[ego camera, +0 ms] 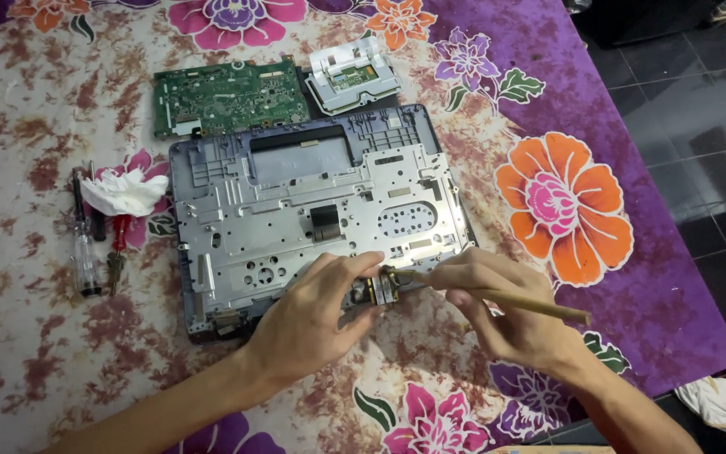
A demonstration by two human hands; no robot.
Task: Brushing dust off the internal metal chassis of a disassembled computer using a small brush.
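The left hand [317, 315] pinches a small brass-and-black metal part [381, 291] at the near edge of the grey metal laptop chassis [296, 210]. The right hand [497, 307] grips a slim wooden-handled brush [497, 296] — its tip apparently touching the part — above the flowered purple cloth [598, 126].

I see no packages, signs or screens on the worktop [27, 353] (floral cloth over it); a small pale patch on the green circuit board [224, 97] may be a label.

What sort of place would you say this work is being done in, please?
Probably a home, not a workshop: the opened laptop chassis lies on a floral tablecloth over dark floor tiles, with screwdrivers alongside.
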